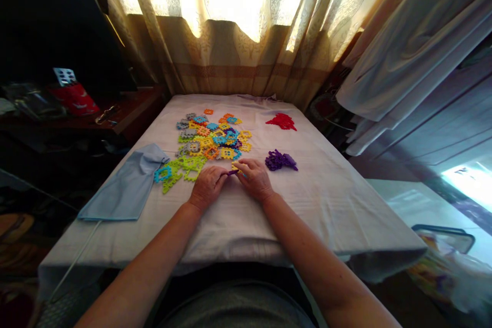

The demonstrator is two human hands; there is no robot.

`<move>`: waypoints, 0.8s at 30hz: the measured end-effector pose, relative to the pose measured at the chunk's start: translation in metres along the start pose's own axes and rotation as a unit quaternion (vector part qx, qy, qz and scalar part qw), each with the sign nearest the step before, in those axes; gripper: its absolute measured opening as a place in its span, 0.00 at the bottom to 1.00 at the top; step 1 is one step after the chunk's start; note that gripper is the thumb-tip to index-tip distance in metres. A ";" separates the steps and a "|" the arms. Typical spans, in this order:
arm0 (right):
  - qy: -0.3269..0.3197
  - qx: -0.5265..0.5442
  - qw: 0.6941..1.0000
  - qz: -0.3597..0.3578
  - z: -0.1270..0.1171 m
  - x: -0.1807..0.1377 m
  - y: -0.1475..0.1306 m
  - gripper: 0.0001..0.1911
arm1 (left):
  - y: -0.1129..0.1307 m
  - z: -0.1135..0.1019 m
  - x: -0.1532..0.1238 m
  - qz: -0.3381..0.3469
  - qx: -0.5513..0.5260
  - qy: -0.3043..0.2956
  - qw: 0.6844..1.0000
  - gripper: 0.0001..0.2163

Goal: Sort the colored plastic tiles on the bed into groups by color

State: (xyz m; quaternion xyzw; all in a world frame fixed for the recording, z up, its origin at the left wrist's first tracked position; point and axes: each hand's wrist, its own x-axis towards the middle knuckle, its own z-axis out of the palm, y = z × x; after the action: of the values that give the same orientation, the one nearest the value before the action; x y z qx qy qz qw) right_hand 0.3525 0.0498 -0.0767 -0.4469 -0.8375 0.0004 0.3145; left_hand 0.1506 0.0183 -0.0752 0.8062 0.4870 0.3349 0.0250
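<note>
Head view shows my left hand (208,185) and right hand (254,179) pinching a purple piece (232,172) over the desk (326,205), and it looks light and stiff, best held by its edges.

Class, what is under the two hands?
White cloth shows around the left hand and right hand, with a purple piece between them. Anything directly beneath either hand is covered and cannot be seen.
</note>
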 end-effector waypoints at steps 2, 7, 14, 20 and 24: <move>-0.019 0.009 1.000 -0.015 0.002 0.001 -0.004 0.12 | 0.003 0.001 -0.002 0.005 -0.006 0.000 1.000 0.11; -0.006 0.036 0.999 0.030 -0.003 0.000 0.001 0.13 | -0.002 0.005 -0.004 -0.016 -0.016 0.021 1.000 0.13; 0.190 0.060 0.947 0.253 -0.031 -0.021 0.064 0.21 | -0.011 0.012 -0.006 -0.022 0.010 0.006 1.000 0.19; 0.244 0.082 0.908 0.331 -0.053 -0.053 0.115 0.21 | -0.012 0.013 -0.006 0.003 0.018 0.008 1.000 0.19; 0.221 0.041 0.918 0.326 -0.055 -0.056 0.115 0.20 | -0.010 0.013 -0.005 0.014 0.035 -0.003 0.999 0.19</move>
State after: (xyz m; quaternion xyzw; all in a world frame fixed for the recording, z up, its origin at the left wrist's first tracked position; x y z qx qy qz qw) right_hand 0.4900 0.0616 -0.0946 -0.6703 -0.5537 0.0385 0.4926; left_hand 0.1494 0.0234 -0.0914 0.8145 0.4867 0.3158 -0.0066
